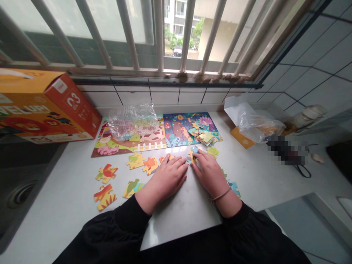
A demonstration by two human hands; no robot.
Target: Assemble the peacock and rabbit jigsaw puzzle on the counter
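My right hand has its thumb and fingers on a small jigsaw puzzle piece with blue and yellow on it, at the middle of the counter. My left hand lies palm down just left of that piece, fingers stretched out, partly covering orange and yellow puzzle pieces. Next to it lie a piece with an orange picture, a yellow-green piece and a green and blue piece. A yellow-green piece and a blue piece lie beside my right hand.
Two picture boards stand side by side, a farm scene and a blue scene with a pile of pieces. Clear plastic covers part of one. An orange box, a sink and an open carton flank them.
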